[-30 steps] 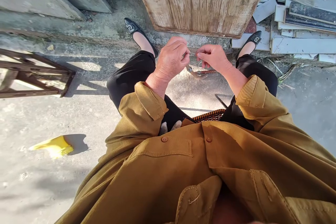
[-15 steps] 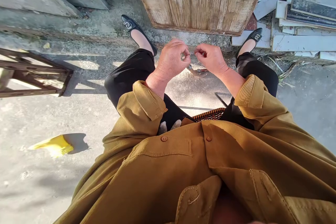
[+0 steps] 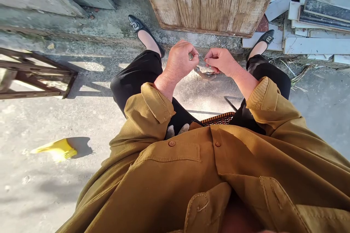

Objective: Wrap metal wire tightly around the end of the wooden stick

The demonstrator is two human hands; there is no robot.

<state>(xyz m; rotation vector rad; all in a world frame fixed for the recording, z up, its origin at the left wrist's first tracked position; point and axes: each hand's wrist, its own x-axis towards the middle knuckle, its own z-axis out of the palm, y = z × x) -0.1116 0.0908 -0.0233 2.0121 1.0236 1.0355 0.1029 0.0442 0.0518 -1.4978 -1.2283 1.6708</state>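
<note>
My left hand point(image 3: 182, 57) is closed in a pinch, thumb against index finger, above the ground between my knees. Facing it, my right hand point(image 3: 221, 60) pinches too, its fingertips a short gap away. A very thin pale strand point(image 3: 201, 57) spans the gap between the two sets of fingertips; whether it is thread or wire I cannot make out. Below the hands shows a curved brownish thing point(image 3: 203, 75), partly hidden by my right fingers, its kind unclear.
A worn wooden panel point(image 3: 203, 3) lies ahead between my feet. Stacked boards and tiles point(image 3: 308, 45) are at the right. A wooden frame point(image 3: 35, 74) stands at the left, with a yellow thing point(image 3: 58, 149) on the concrete nearer me. Under me is a woven seat point(image 3: 218, 119).
My right hand has turned slightly and its lower fingers have loosened outward. The thin strand between the fingertips now shows. My left hand stays nearly in place.
</note>
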